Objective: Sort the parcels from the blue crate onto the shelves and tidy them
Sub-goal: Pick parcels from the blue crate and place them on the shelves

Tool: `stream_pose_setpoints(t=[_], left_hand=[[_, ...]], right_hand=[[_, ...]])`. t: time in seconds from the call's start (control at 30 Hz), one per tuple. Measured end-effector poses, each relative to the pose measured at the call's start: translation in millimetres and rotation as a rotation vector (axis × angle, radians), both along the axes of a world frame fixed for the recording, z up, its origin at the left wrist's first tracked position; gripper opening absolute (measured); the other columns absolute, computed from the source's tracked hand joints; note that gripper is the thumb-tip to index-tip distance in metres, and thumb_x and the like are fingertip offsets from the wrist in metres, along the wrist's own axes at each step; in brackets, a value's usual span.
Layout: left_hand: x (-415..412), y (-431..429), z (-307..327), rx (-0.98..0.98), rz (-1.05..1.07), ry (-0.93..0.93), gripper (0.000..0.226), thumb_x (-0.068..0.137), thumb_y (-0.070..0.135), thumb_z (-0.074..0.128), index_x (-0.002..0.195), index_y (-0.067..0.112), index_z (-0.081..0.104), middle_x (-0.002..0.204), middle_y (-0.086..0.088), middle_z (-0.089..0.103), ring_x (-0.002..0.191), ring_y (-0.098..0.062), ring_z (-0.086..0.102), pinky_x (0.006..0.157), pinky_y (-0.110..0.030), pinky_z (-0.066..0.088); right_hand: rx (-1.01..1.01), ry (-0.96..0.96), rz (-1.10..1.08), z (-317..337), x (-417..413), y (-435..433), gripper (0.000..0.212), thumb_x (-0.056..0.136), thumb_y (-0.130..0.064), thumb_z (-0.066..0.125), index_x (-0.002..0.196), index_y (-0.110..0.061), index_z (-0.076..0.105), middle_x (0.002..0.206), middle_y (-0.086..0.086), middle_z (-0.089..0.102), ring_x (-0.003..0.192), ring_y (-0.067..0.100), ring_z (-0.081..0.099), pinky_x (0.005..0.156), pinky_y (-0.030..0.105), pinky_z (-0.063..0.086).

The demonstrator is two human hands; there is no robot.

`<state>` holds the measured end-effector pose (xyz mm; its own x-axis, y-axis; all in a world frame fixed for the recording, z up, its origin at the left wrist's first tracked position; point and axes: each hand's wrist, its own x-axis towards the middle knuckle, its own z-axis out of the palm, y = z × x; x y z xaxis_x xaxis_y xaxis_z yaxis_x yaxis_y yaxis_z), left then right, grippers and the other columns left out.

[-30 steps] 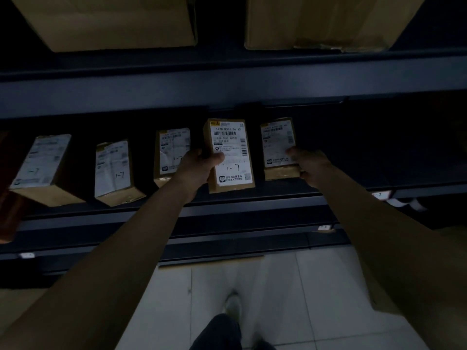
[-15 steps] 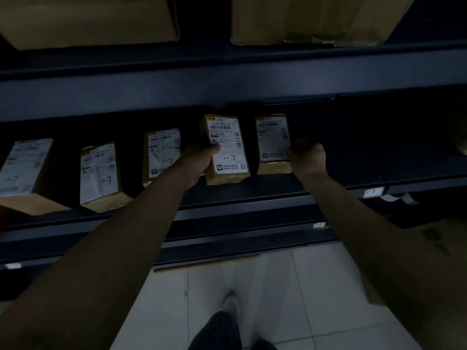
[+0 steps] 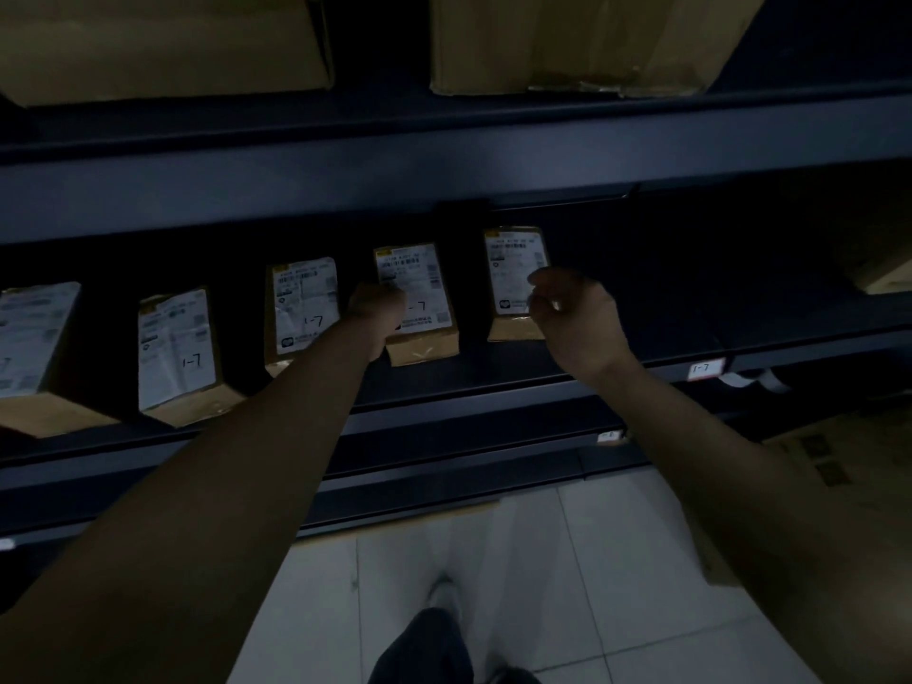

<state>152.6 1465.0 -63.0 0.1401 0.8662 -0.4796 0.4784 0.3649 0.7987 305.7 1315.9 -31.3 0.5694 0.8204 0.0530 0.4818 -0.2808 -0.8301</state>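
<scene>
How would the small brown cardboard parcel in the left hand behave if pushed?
The small brown cardboard parcel is probably stiff: its edges look square. Likely light: the left hand alone grips it. May slide on the dark shelf.

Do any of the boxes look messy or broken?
Yes. The second parcel from the left has a crumpled label, and the top-right carton has ragged tape along its bottom edge.
</scene>
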Motion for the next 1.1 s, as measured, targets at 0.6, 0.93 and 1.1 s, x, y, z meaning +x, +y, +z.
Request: stream_pose_setpoints(t=[0.6, 0.93, 1.1], left_hand=[[-34.0, -180.0, 176.8, 1.007, -0.648, 0.383, 0.032, 0.093, 0.014, 0.049, 0.124, 0.006, 0.053, 0.119, -0.014, 0.056, 0.108, -0.029, 0.051, 0.090, -0.040, 0.041], [-33.4, -279.7, 278.3, 1.649, -0.739, 0.531, 0.017, 0.084, 0.010, 0.061, 0.099, 0.002, 0.063, 0.084, -0.015, 0.063, 0.076, -0.035, 0.059, 0.072, -0.044, 0.045], [-15.5, -310.9, 302.8, 1.774, -0.794, 0.364, 0.017, 0.084, 0.011, 0.061, 0.098, 0.003, 0.064, 0.083, -0.014, 0.062, 0.076, -0.034, 0.058, 0.075, -0.044, 0.045]], right_hand=[[-0.307, -0.945, 0.341, 162.3, -35.3, -116.0, 0.036, 0.097, -0.024, 0.049, 0.131, -0.014, 0.052, 0.129, 0.007, 0.053, 0.119, 0.027, 0.043, 0.093, 0.036, 0.035], [-0.179, -1.128, 0.141, 260.0, -51.8, -222.4, 0.035, 0.095, -0.032, 0.053, 0.125, -0.015, 0.054, 0.120, 0.005, 0.058, 0.115, 0.027, 0.048, 0.090, 0.038, 0.036], [-0.277, -1.146, -0.047, 285.4, -55.9, -276.6, 0.038, 0.095, -0.033, 0.053, 0.128, -0.015, 0.052, 0.124, 0.007, 0.056, 0.118, 0.030, 0.046, 0.092, 0.039, 0.036]])
